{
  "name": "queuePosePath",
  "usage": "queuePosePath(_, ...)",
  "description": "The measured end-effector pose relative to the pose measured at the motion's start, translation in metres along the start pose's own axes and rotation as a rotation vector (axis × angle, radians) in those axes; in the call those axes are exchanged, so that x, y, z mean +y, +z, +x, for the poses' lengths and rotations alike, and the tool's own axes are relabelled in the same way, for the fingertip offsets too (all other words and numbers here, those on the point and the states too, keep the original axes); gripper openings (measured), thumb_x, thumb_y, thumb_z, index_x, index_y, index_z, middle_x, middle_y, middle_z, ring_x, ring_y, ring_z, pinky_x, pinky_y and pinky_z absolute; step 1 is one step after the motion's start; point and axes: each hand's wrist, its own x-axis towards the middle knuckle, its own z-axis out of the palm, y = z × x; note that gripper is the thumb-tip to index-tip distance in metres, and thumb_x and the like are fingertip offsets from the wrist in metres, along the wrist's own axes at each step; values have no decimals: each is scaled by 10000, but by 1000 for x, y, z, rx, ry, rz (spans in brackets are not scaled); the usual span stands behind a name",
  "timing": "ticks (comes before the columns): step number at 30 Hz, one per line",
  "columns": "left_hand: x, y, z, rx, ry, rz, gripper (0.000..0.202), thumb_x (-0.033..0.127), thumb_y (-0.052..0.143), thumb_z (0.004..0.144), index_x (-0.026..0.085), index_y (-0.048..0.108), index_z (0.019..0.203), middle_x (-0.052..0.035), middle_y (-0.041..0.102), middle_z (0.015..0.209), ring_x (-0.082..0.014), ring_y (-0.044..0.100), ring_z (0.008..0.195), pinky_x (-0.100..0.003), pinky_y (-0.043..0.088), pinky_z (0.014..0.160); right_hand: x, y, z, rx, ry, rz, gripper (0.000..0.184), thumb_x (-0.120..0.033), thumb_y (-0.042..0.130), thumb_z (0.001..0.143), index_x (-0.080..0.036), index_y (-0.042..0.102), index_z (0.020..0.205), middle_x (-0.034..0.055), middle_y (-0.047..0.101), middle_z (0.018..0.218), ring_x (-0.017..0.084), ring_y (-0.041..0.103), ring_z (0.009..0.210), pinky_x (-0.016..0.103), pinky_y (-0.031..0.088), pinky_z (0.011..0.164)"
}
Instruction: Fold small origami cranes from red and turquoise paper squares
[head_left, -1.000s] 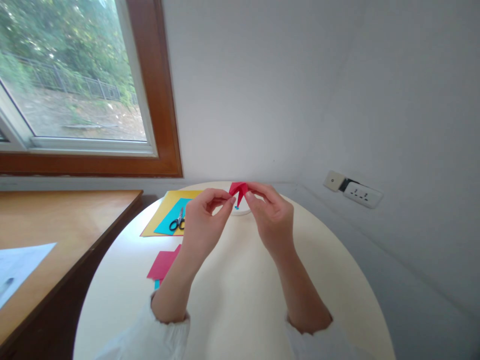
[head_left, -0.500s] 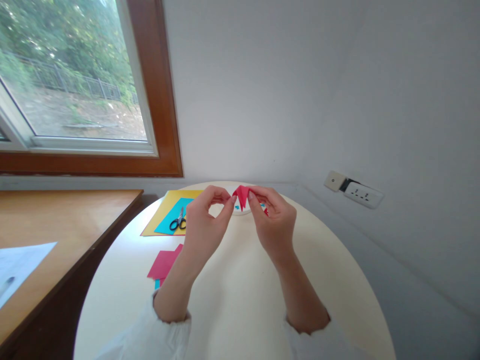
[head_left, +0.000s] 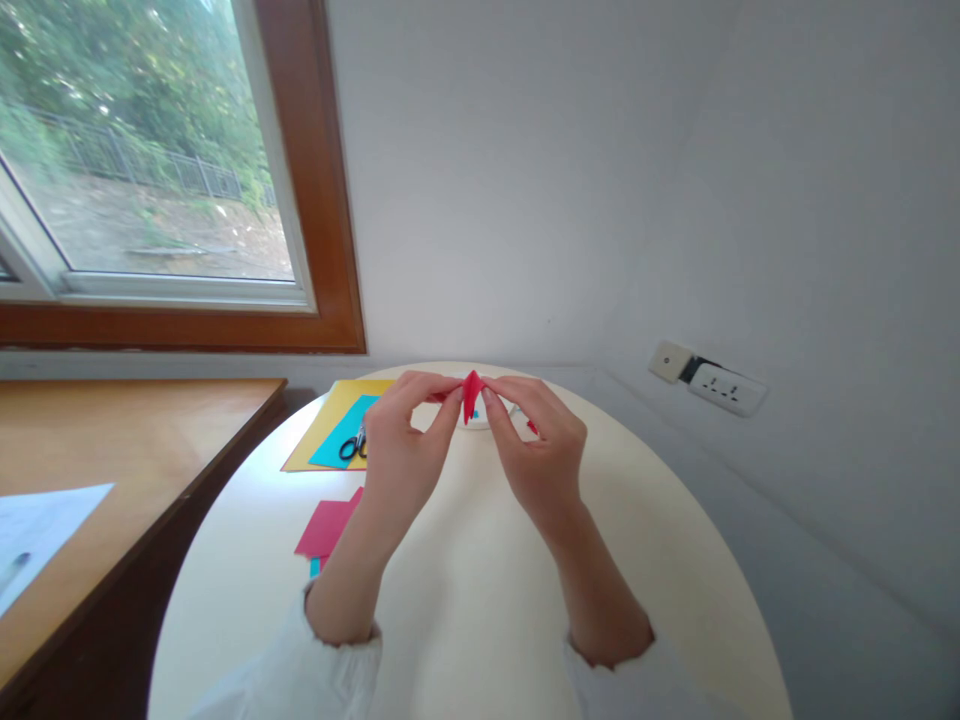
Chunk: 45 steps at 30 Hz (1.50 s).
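A small piece of folded red paper (head_left: pixel 471 394) is held up between my two hands above the far part of the table. My left hand (head_left: pixel 411 430) pinches its left side between thumb and fingertips. On the other side, my right hand (head_left: pixel 541 432) grips it in the same way. The folds stand narrow and pointed, with a tip hanging down; the finer creases are too small to make out. Behind the paper, partly hidden by my hands, lies a white dish (head_left: pixel 480 420) with small blue bits. A little red piece (head_left: pixel 532 427) shows beside my right hand.
Black-handled scissors (head_left: pixel 349 446) lie on a blue sheet (head_left: pixel 330 452) over a yellow sheet (head_left: pixel 300 458) at the left. Nearer are dark pink paper pieces (head_left: pixel 324 528). The round white table (head_left: pixel 480 600) meets the wall; a wooden desk (head_left: pixel 150 430) stands to the left.
Both hands have come closer together. The folded red paper has moved slightly left and now looks narrower, its sides pressed in.
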Motion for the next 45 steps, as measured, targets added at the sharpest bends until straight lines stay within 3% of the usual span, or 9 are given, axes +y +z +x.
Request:
queuePosePath(6,1,2,-2,-1,46,17,105,120,603,756,181,652,685,0,641,672,-122,587,653,-244,471,633,-2,4,-1,42,-102,-55,113,-100,570,816,-177,651,807,65,717,758,157,669,719,300,559,686)
queuePosePath(26,3,7,-6,31,-68,-166,58,178,629,767,167,686,767,-35,681,776,-144,627,748,-278,514,718,-3,10,-7,51,-154,-85,165,-81,542,833,-173,661,902,82,742,855,155,697,801,279,584,743)
queuePosePath(31,7,7,-4,62,-160,-241,51,215,655,750,168,673,758,-32,696,781,-147,650,760,-275,531,730,-4,12,-8,64,-159,-59,207,-73,528,838,-182,667,945,84,742,899,153,697,842,281,582,768)
queuePosePath(37,7,5,0,39,-317,-413,119,256,702,712,161,668,773,-35,709,791,-147,664,765,-265,540,722,-8,14,-9,37,-81,54,237,-70,514,835,-180,689,951,94,731,944,161,686,891,292,570,802)
queuePosePath(45,0,4,3,80,-428,-574,171,226,749,642,163,622,738,-4,689,680,-135,669,686,-254,524,692,-10,10,-7,12,147,207,180,-149,544,833,-224,696,896,54,716,916,175,659,895,354,558,818)
